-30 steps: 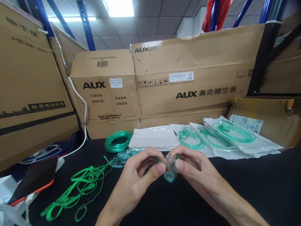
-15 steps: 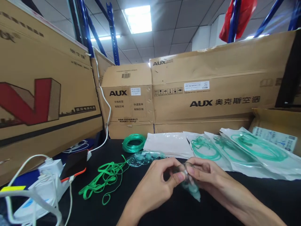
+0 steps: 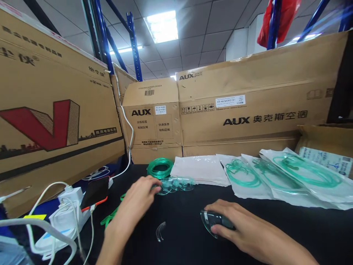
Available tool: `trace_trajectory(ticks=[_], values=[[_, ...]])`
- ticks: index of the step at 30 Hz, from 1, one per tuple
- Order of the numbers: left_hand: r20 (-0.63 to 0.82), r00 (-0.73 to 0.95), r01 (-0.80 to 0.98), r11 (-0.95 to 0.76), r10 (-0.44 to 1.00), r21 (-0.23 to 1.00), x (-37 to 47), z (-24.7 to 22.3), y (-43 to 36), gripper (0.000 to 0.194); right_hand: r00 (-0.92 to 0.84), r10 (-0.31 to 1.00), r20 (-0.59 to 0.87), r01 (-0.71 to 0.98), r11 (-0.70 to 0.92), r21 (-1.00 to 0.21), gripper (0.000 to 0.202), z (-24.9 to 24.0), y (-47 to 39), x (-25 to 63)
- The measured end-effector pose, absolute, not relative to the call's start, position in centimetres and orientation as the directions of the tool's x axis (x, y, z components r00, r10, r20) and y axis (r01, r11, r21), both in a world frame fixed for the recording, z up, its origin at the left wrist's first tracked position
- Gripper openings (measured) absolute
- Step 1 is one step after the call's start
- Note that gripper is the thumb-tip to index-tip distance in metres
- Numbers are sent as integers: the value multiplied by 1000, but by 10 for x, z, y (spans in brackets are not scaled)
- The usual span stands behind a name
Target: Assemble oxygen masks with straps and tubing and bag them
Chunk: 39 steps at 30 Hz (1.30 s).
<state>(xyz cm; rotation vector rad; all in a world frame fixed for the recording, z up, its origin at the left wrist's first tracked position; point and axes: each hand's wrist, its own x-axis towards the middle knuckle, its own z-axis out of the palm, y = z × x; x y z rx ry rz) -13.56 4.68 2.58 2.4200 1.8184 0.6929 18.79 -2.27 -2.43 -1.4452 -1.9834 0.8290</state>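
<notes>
My right hand (image 3: 234,224) is closed on a clear plastic face mask (image 3: 211,221) just above the black table, with a metal strip on its upper edge. My left hand (image 3: 139,198) reaches over the green elastic straps (image 3: 110,217), its fingers loosely bent and apart, with nothing visible in them. Its fingertips are at the left end of a row of clear green-tinted masks (image 3: 178,184); whether they touch is unclear. Several thin, shiny curved strips (image 3: 160,232) lie on the table between my hands.
A coil of green tubing (image 3: 160,168) and a stack of white packets (image 3: 200,170) lie behind the masks. At right are white pouches (image 3: 286,197) with green tubing. A phone (image 3: 95,193), a white charger (image 3: 70,197) and cables stand left. Cardboard boxes (image 3: 239,129) wall the back.
My hands have parted from the mask they both held. The right keeps it, lower; the left has moved left and forward. The thin strips now show on the table.
</notes>
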Motion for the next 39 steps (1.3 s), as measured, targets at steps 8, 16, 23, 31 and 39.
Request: trace_trajectory(ticks=[8,16,23,31,39], values=[[273,100,968,-157,957,195,-201,0,82,26,-275,958,-79,807,186,-560,53,-5,-30,184],[519,25,975,-135,854,175,-189,24,72,28,-310,949,-58,808,232,-541,53,-1,-30,182],[871,-86,692,-600,483,401,-134,49,37,21,-319,946,-55,809,241,-535,53,-4,-30,185],[882,224,488,-831,414,266,-72,48,11,18,-349,937,-6,809,298,-507,53,-2,-31,191],[584,510,660,-723,631,205,-40,18,22,17,-277,961,11,862,253,-439,53,1,-30,233]])
